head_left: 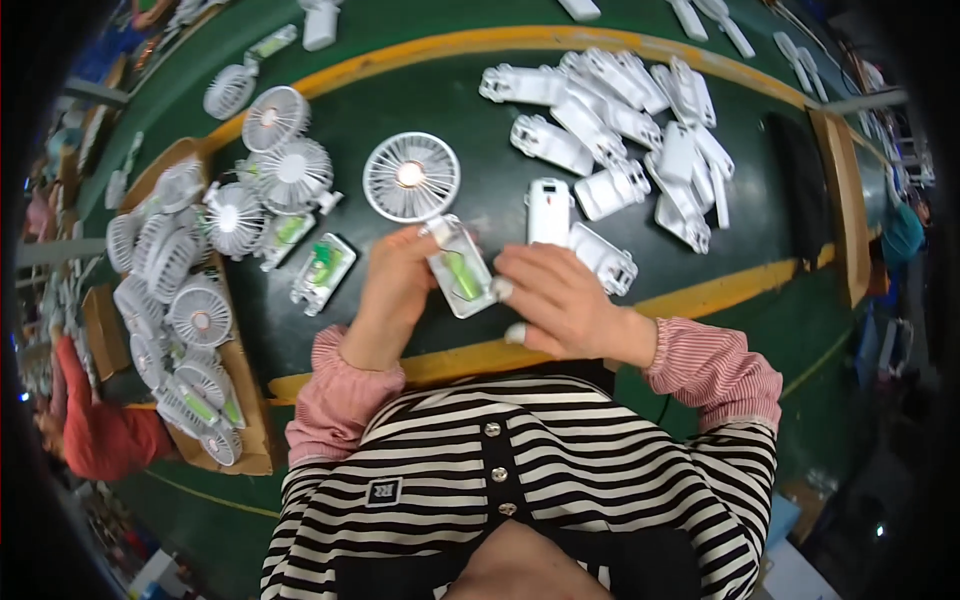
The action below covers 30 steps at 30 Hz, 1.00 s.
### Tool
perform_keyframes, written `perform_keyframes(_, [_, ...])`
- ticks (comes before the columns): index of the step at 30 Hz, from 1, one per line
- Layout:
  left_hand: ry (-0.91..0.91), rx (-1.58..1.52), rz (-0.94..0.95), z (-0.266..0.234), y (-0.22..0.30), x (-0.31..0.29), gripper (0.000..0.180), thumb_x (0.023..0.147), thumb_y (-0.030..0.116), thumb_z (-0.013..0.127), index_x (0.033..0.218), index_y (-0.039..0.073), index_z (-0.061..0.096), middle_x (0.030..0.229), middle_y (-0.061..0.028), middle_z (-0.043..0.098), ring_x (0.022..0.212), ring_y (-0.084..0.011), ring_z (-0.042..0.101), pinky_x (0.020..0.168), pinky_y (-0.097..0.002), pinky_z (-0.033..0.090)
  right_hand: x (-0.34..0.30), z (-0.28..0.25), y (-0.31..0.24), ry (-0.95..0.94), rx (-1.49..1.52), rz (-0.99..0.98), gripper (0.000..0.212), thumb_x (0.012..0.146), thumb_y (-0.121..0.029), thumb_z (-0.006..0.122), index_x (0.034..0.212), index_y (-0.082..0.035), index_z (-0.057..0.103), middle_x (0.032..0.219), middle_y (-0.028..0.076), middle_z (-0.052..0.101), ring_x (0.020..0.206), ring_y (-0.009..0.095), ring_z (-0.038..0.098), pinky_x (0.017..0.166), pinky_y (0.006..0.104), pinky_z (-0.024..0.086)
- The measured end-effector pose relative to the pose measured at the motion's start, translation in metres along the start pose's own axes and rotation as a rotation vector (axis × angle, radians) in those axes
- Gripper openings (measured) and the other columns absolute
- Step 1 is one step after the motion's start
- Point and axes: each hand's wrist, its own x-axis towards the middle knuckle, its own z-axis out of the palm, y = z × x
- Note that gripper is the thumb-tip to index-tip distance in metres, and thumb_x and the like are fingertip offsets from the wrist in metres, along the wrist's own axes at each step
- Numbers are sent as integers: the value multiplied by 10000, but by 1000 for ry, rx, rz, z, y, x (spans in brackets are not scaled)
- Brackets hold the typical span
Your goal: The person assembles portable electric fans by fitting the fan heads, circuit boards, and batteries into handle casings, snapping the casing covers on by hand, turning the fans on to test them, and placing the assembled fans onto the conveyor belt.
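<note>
My left hand (pixel 395 285) is closed around the upper handle of a white handheld fan (pixel 411 200). The fan's round grille points away from me, and its handle lies open, showing a green battery cell (pixel 462 275) and thin wires inside. My right hand (pixel 565 300) is beside the handle's right edge, fingers stretched and apart, with white covers on two fingertips. One fingertip is at or very near the handle's edge; contact is hard to tell. Just beyond that hand lies a white handle cover (pixel 548 212). To the left rests an open handle shell (pixel 324 273) with green parts.
Several white handle covers (pixel 590 120) lie heaped at the right back of the green table (pixel 400 95). On the left, more fans (pixel 293 172) stand beside a cardboard box (pixel 255 430) filled with fans. A person in red (pixel 105 420) is at the far left.
</note>
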Motion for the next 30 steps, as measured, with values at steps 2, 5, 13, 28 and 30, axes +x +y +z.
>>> perform_keyframes(2, [-4, -5, -36, -2, 4, 0, 214, 812, 95, 515, 954, -63, 543, 894, -181, 614, 806, -273, 617, 746, -362, 499, -10, -7, -2, 112, -168, 194, 366, 634, -77, 637, 972, 23, 542, 990, 171, 552, 881, 312, 553, 699, 362, 452])
perform_keyframes(5, [-5, 7, -82, -2, 1, -1, 219, 820, 95, 507, 975, -57, 533, 908, -188, 609, 818, -285, 618, 738, -361, 506, -30, -22, 6, 67, -392, 435, 341, 610, -60, 630, 936, 7, 554, 858, 111, 540, 729, 266, 511, 622, 348, 426])
perform_keyframes(13, [-11, -57, -112, -2, -9, -5, 231, 827, 90, 493, 989, -72, 523, 933, -199, 599, 825, -292, 615, 737, -368, 507, -26, -13, 10, -108, -442, 694, 501, 594, -82, 640, 1070, -11, 500, 901, 130, 521, 749, 294, 536, 631, 360, 458])
perform_keyframes(28, [18, 1, -161, 5, -10, -7, 237, 824, 108, 531, 996, -56, 542, 927, -163, 617, 808, -246, 627, 702, -339, 518, -60, -3, -16, 243, -233, 897, 461, 649, -39, 623, 1085, 25, 487, 1079, 196, 480, 959, 339, 491, 756, 361, 423])
perform_keyframes(30, [16, -2, -151, 6, -10, -10, 236, 821, 96, 538, 1001, -56, 544, 943, -171, 615, 816, -248, 627, 702, -341, 521, -55, -5, -16, -47, -404, 953, 476, 649, -46, 639, 1093, 29, 484, 1089, 203, 482, 1029, 359, 450, 858, 411, 365])
